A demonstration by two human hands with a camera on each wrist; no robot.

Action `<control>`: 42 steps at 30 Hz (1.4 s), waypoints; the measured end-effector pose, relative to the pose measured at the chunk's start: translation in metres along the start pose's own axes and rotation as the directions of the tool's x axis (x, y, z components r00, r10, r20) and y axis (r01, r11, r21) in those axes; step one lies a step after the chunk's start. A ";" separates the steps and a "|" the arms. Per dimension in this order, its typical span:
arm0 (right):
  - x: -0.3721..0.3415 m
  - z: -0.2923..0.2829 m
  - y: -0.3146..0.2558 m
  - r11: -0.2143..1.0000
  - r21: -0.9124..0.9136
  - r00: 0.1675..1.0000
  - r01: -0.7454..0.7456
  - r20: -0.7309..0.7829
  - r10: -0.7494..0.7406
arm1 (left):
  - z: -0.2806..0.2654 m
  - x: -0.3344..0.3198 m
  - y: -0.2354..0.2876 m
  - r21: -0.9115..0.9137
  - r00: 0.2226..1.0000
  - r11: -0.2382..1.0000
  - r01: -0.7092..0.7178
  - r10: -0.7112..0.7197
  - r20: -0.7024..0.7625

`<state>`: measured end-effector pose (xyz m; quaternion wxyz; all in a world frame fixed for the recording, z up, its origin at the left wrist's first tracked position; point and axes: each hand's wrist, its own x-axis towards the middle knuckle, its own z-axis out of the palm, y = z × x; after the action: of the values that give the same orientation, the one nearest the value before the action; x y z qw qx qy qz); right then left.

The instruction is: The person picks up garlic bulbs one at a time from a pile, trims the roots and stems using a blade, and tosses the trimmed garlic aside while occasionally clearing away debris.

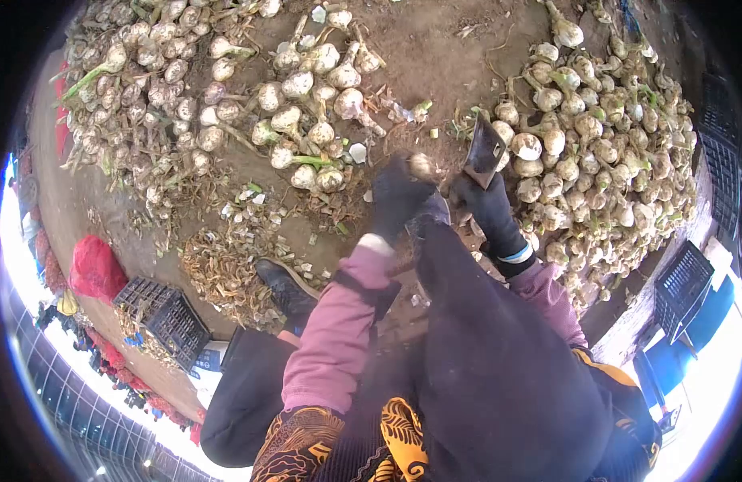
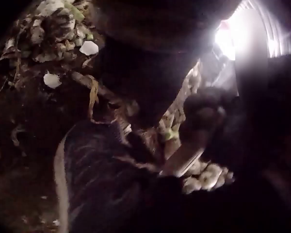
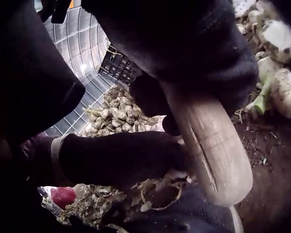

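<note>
In the head view my gloved left hand (image 1: 399,195) holds a garlic bulb (image 1: 421,166) at its fingertips, close beside the raised knee. Just to its right, my gloved right hand (image 1: 485,210) grips a knife whose broad dark blade (image 1: 486,151) points up and away. The right wrist view shows the thick wooden handle (image 3: 216,150) coming out of the dark right glove (image 3: 199,58), with the left hand's dark glove (image 3: 121,158) beside it. The left wrist view is very dark; the wooden handle (image 2: 185,158) shows there, but the left fingers cannot be made out.
Garlic heaps lie at the left (image 1: 146,88) and right (image 1: 596,153), with a smaller group (image 1: 314,104) between them. Dry trimmings (image 1: 234,273) cover ground near a shoe (image 1: 286,293). Black crates (image 1: 174,321) stand at both sides; a red sack (image 1: 98,269) lies left.
</note>
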<state>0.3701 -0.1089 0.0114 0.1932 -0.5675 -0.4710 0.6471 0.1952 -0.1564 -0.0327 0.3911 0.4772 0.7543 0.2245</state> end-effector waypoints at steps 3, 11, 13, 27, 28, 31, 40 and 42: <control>-0.002 0.009 -0.014 0.995 -0.088 0.996 0.051 0.080 -0.044 | -0.071 -0.006 0.027 -0.445 0.970 0.876 0.187 -0.092 0.225; -0.010 0.056 -0.076 0.713 -0.485 0.861 0.506 0.322 -0.392 | -0.093 -0.066 -0.014 -0.639 0.986 0.766 -0.067 0.151 0.077; -0.013 0.058 -0.085 0.677 -0.519 0.852 0.523 0.339 -0.399 | -0.108 -0.069 0.012 -0.772 0.994 0.633 -0.059 0.112 0.016; -0.017 0.053 -0.090 0.536 -0.598 0.803 0.596 0.445 -0.396 | -0.088 -0.087 -0.010 -0.927 0.992 0.371 0.052 0.085 0.090; -0.015 0.052 -0.086 0.539 -0.597 0.803 0.595 0.424 -0.418 | -0.088 -0.083 -0.008 -0.838 0.988 0.543 -0.050 0.149 0.037; -0.009 0.051 -0.057 0.548 -0.603 0.812 0.579 0.370 -0.451 | -0.102 -0.077 0.012 -0.428 0.959 0.859 -0.281 0.273 -0.080; -0.005 0.006 0.023 0.765 -0.634 0.993 0.117 0.050 -0.110 | -0.120 -0.058 0.051 -0.499 0.998 0.865 0.061 -0.065 0.009; -0.002 0.024 0.002 0.754 -0.648 0.994 0.111 0.077 -0.080 | -0.113 -0.049 0.051 -0.331 0.998 0.943 -0.019 0.001 -0.056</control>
<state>0.3494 -0.1206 0.0085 0.0064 -0.5601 -0.6989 0.4448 0.1442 -0.1739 0.0888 0.4437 0.4021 0.7139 0.3631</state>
